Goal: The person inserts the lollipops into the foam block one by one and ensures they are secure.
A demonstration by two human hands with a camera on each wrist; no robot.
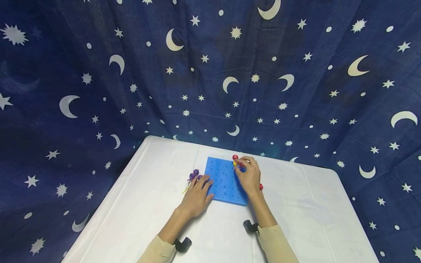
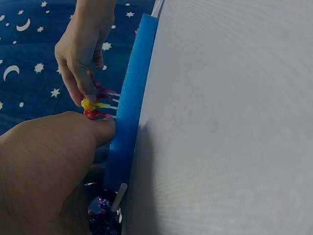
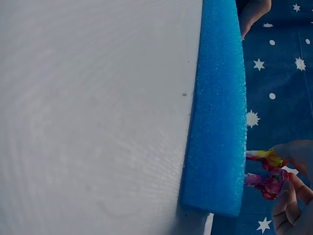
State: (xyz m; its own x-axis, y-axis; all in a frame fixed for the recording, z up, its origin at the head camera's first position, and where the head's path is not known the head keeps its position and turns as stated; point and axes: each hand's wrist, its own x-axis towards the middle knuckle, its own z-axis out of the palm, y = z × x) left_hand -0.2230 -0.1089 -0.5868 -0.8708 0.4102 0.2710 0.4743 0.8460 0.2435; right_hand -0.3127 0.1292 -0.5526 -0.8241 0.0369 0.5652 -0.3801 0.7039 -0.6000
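Observation:
A blue foam block (image 1: 223,180) with rows of small holes lies on the table. My right hand (image 1: 249,177) is over its far right corner, thumb and fingers pinching a yellow lollipop (image 2: 89,105) whose white stick points into the foam. Close by stand red lollipops (image 1: 235,157) and a pink-wrapped one (image 3: 272,183), their sticks also toward the block. My left hand (image 1: 195,197) rests on the block's left edge, fingers extended. Just beyond those fingertips lie several purple lollipops (image 1: 192,176), partly covered by the hand.
Another red lollipop (image 1: 261,187) lies right of the block, partly behind my right wrist. A white cloth covers the table (image 1: 309,212). Behind it hangs a dark blue curtain (image 1: 210,84) with moons and stars. Black wrist mounts (image 1: 250,226) sit near both sleeves.

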